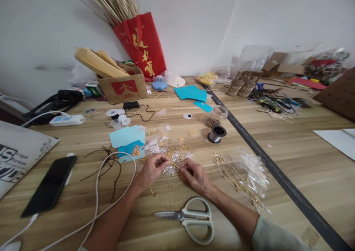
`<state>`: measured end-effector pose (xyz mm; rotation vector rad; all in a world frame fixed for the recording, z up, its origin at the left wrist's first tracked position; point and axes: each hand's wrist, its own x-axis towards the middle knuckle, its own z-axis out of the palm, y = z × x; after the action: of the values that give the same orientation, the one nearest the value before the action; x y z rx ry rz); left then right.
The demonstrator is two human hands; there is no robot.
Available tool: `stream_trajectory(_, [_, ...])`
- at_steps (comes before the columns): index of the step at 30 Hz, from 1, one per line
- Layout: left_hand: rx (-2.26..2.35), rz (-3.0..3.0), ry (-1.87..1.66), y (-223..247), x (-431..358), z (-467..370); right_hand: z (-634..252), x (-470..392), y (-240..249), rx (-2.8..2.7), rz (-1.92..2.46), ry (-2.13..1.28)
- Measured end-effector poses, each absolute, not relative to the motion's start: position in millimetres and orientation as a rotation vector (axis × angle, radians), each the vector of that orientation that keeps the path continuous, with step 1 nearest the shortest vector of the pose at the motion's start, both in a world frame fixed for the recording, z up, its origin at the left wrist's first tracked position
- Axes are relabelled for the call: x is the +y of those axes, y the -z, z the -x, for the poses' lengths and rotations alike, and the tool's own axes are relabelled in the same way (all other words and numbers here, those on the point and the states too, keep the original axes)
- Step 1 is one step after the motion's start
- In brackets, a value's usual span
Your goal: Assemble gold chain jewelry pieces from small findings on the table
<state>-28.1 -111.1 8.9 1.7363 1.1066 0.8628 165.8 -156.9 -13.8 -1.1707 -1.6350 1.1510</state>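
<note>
Gold-coloured and silver-coloured small metal pieces (175,158) lie in a loose, mixed heap at the middle of the pale wooden tabletop (299,162), between and just beyond the two hands. At the heap's left near edge, the left hand (151,170) has its thumb and fingertips drawn narrowly together; the right hand (197,177) makes a similarly narrow pinch at the right near edge. The fingertips are small and soft in this view, so I cannot tell whether either pinch holds a piece. A thin gold-coloured chain (155,194) lies on the near side of the heap, seemingly joined along at least part of its length, while several long, linked gold-and-silver chains (235,182) lie to the right, beside crumpled clear plastic bags (253,169). The work looks partway along: some lengths are linked, many pieces are loose. Steel scissors with pale green handles (180,216) lie near, untouched.
</note>
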Motion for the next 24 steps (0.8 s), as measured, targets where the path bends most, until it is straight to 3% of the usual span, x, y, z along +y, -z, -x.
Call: stream_trajectory(24, [0.975, -1.063, -1.04, -2.8, -118.2, 15.8, -166.3, -157.4, 12.9, -1.653, 1.138, -1.197])
